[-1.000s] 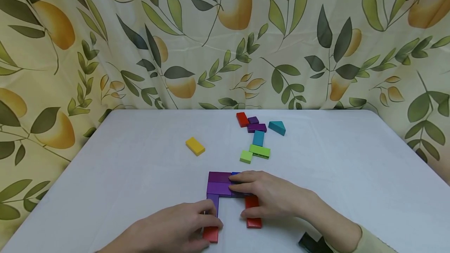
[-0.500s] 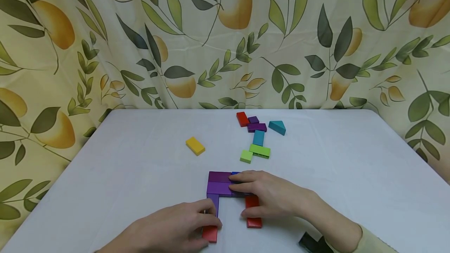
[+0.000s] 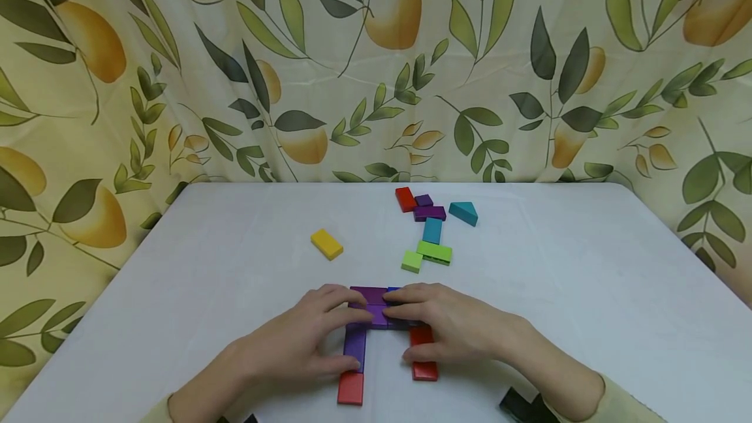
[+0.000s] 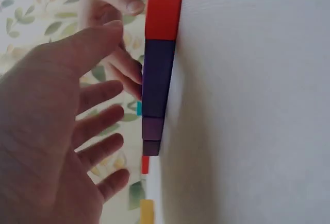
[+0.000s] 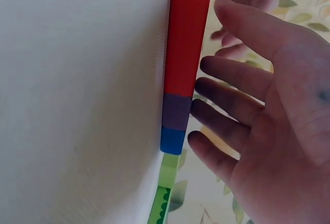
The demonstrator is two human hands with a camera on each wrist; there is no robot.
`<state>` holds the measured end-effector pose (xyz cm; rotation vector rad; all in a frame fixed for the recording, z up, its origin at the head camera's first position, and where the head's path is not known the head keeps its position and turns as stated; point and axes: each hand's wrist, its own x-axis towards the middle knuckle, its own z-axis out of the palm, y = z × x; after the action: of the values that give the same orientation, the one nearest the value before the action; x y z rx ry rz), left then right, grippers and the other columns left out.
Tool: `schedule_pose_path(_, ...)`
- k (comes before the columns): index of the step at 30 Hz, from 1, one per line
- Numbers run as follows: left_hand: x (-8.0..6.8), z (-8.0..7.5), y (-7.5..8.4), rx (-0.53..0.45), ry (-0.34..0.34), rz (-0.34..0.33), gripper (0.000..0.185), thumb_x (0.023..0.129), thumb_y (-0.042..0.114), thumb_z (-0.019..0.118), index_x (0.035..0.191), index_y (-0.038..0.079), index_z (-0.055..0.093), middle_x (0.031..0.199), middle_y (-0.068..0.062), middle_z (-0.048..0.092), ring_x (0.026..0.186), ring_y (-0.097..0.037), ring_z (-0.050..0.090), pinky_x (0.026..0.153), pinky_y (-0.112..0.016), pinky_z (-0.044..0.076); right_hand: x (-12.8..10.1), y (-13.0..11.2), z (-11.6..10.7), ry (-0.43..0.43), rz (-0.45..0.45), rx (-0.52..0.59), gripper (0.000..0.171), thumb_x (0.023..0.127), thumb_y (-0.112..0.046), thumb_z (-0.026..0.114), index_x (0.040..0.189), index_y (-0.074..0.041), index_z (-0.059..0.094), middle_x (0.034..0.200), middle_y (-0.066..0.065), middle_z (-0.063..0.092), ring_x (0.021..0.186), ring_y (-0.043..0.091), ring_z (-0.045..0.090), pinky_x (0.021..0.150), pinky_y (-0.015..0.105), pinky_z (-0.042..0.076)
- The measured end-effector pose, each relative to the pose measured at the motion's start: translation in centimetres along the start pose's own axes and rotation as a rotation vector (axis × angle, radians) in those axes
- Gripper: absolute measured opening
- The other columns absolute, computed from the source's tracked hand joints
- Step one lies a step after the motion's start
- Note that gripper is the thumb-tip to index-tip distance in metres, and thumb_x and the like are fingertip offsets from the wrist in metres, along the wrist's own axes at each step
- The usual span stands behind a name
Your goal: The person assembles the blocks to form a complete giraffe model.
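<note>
Flat blocks form an arch near the front of the table: two purple blocks [image 3: 379,314] and a blue pair [image 3: 397,326] across the far side, a violet block [image 3: 355,344] and a red block [image 3: 350,389] as the left leg, a longer red block [image 3: 424,371] as the right leg. My left hand [image 3: 294,338] hovers over the left part, fingers spread and gently bent; the left wrist view shows a gap beside the blocks. My right hand [image 3: 464,325] lies over the blue pair, mostly hiding it, fingertips at the purple blocks and thumb over the right red block.
Farther back lie a yellow block [image 3: 326,244], a teal triangle [image 3: 463,213] and a winding line of red, purple, teal block [image 3: 431,231] and light green block [image 3: 434,252]. A dark object [image 3: 523,405] sits by the right forearm. Patterned cloth [image 3: 376,83] hangs behind the table.
My left hand has let go of the left leg's red block and moved away from me, up over the purple blocks, its fingers opening. The right hand stays put.
</note>
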<state>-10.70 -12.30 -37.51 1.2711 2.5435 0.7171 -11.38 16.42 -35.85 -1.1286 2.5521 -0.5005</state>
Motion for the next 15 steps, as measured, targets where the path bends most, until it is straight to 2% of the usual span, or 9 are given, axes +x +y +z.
schedule_pose_path(3,0.4,0.1,-0.9,0.008,0.009,0.02,0.061,0.091,0.059,0.067,0.143,0.029,0.057,0.151,0.011,0.042,0.142,-0.013,0.031,0.114,-0.048,0.033,0.1,0.1,-0.1,0.004,0.008,0.025,0.059,0.092,-0.046,0.072,0.144,-0.021,0.059,0.15,-0.004,0.049,0.138,0.019,0.044,0.108,0.046,0.042)
schedule_pose_path(6,0.7,0.3,-1.7,0.032,0.029,0.057,0.066,0.089,0.063,0.065,0.143,0.027,0.057,0.152,0.01,0.041,0.143,-0.012,0.03,0.116,-0.047,0.029,0.1,0.3,-0.4,0.018,0.027,0.059,0.058,0.093,-0.048,0.07,0.143,-0.022,0.059,0.149,-0.006,0.05,0.138,0.018,0.045,0.108,0.046,0.042)
schedule_pose_path(10,0.9,0.6,-2.1,0.045,0.033,0.085,0.068,0.088,0.067,0.064,0.143,0.027,0.057,0.154,0.009,0.041,0.144,-0.011,0.03,0.116,-0.048,0.029,0.1,1.0,-0.9,0.065,0.041,0.086,0.054,0.094,-0.046,0.069,0.141,-0.019,0.061,0.147,-0.004,0.053,0.136,0.02,0.047,0.107,0.048,0.043)
schedule_pose_path(15,0.8,0.9,-2.1,0.048,0.009,0.079,0.067,0.088,0.067,0.063,0.143,0.029,0.057,0.154,0.01,0.04,0.143,-0.012,0.031,0.113,-0.051,0.031,0.8,2.3,-1.7,0.144,0.031,0.08,0.048,0.097,-0.035,0.069,0.138,-0.013,0.063,0.143,0.004,0.057,0.133,0.027,0.051,0.104,0.05,0.045)
